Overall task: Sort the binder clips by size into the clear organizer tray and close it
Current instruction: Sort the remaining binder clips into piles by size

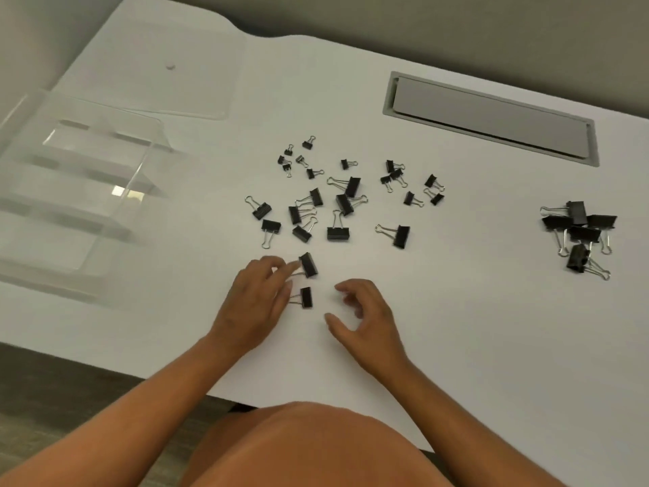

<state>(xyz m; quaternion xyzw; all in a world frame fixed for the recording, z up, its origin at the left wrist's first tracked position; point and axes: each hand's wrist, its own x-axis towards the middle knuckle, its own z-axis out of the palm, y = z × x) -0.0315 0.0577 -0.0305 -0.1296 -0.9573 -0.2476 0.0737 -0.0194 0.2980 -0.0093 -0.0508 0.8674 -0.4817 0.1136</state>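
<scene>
we see the clear organizer tray at the left of the white table, its compartments holding no clips as far as we can tell, though the plastic is blurred; its flat clear lid lies apart, beyond it. our left hand has its fingertips touching the wire handles of a medium binder clip, pinching lightly rather than clamped, and a second medium clip lies just beside the same hand, near its thumb. our right hand is apart, fingers curled and spread, holding nothing, resting near the table's front. beyond the hands lies the loose scatter: we count about nine medium clips in the middle, about seven tiny ones at the far left of it, and about seven small ones to its right. well apart at the right sits a pile of large clips, about five, overlapping so we cannot count surely. a grey cable hatch is set in the table behind.
</scene>
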